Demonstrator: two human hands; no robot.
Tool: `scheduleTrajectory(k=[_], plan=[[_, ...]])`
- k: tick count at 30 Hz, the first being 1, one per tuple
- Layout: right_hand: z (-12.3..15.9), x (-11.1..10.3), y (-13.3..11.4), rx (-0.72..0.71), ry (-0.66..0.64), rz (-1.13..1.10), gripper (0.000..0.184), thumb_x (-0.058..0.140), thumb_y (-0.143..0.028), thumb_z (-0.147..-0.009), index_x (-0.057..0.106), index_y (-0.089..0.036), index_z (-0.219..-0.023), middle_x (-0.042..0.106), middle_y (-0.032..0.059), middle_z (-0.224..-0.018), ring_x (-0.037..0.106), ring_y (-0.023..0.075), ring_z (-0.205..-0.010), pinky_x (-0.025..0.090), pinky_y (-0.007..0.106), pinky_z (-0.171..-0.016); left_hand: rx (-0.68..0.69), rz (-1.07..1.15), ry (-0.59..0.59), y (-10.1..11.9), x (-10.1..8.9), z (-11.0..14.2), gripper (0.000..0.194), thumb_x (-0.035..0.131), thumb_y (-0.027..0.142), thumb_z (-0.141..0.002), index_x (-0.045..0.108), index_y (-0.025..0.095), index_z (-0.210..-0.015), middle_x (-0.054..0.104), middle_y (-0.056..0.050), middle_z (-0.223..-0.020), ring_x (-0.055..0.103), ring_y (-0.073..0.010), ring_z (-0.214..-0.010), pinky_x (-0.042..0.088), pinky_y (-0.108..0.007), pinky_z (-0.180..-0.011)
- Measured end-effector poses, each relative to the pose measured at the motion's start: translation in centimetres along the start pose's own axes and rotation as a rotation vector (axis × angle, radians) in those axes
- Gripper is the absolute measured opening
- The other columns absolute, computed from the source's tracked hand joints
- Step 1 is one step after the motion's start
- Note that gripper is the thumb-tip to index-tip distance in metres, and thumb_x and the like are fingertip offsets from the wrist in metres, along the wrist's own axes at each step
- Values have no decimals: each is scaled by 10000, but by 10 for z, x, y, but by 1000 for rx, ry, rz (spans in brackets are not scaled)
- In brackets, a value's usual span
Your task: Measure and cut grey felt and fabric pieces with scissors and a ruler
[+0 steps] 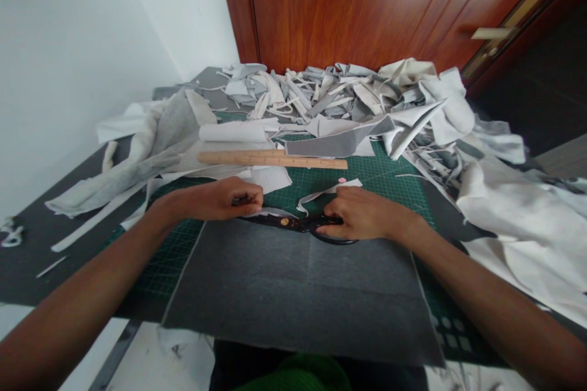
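Observation:
A large dark grey fabric piece (298, 290) lies in front of me and hangs past the table's near edge. My right hand (362, 214) grips the handles of black scissors (285, 222), whose blades point left along the fabric's far edge. My left hand (241, 198) is closed in a pinch at that far edge, close to the blade tips; its fingertips partly hide what they hold. A narrow white strip (316, 195) curls up from behind the scissors, next to my right hand. Under the fabric is a green cutting mat (302, 183).
Two wooden rulers (275, 159) lie beyond my hands, among white and grey fabric pieces. Heaped scraps (330, 91) line the back, and more white cloth (527, 220) covers the right. A pile of cloth (156, 140) sits left. A wooden door (358, 6) stands behind the table.

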State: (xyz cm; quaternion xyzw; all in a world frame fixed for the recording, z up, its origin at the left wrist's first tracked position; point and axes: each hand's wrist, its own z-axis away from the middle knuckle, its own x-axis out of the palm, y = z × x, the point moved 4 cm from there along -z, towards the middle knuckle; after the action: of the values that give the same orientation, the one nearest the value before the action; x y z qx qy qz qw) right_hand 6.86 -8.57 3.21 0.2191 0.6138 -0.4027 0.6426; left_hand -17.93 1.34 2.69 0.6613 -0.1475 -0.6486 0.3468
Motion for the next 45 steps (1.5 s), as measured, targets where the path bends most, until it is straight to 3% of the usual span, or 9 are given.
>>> scheduleTrajectory(k=[4, 10, 23, 28, 40, 45], plan=[[0, -2, 2, 25, -3, -2, 442, 622, -529, -953, 688, -200, -665, 655, 32, -625, 589, 201, -684, 411, 361, -839, -9, 2, 25, -3, -3, 1, 323, 525, 424, -1060, 596, 195, -844, 618, 2, -766, 558, -123, -688, 398, -227, -651], [10, -4, 2, 132, -58, 37, 503, 711, -699, -806, 714, -204, -718, 698, 57, -686, 625, 233, -708, 393, 339, -728, -18, 7, 27, -4, -4, 2, 299, 528, 400, -1053, 588, 197, -841, 611, 1, -765, 540, -127, -684, 384, -233, -647], [0, -11, -23, 178, -145, 92, 501, 662, -683, -841, 729, -188, -811, 747, 87, -777, 659, 254, -734, 412, 359, -734, -16, 24, 16, 2, -4, 2, 331, 490, 398, -1066, 588, 201, -819, 631, 5, -738, 549, -119, -658, 388, -228, -646], [-13, -12, -32, 159, -119, 92, 528, 671, -715, -829, 715, -190, -810, 749, 75, -793, 682, 264, -770, 426, 385, -817, -17, 4, 28, 4, -6, 2, 341, 496, 401, -1056, 606, 200, -804, 644, 3, -744, 556, -118, -658, 383, -228, -638], [-35, -7, -46, 158, -101, 63, 618, 618, -796, -842, 715, -188, -794, 769, 75, -809, 705, 260, -761, 385, 356, -721, -43, -2, 9, 13, -9, 3, 343, 469, 396, -1057, 599, 211, -798, 657, 8, -751, 568, -123, -670, 385, -230, -643], [-38, -3, -51, 133, -33, 131, 562, 617, -695, -907, 743, -151, -852, 777, 94, -840, 709, 260, -798, 388, 387, -852, -28, -13, 18, 9, -10, 5, 359, 463, 410, -1063, 604, 209, -802, 666, 12, -747, 570, -117, -661, 394, -221, -649]])
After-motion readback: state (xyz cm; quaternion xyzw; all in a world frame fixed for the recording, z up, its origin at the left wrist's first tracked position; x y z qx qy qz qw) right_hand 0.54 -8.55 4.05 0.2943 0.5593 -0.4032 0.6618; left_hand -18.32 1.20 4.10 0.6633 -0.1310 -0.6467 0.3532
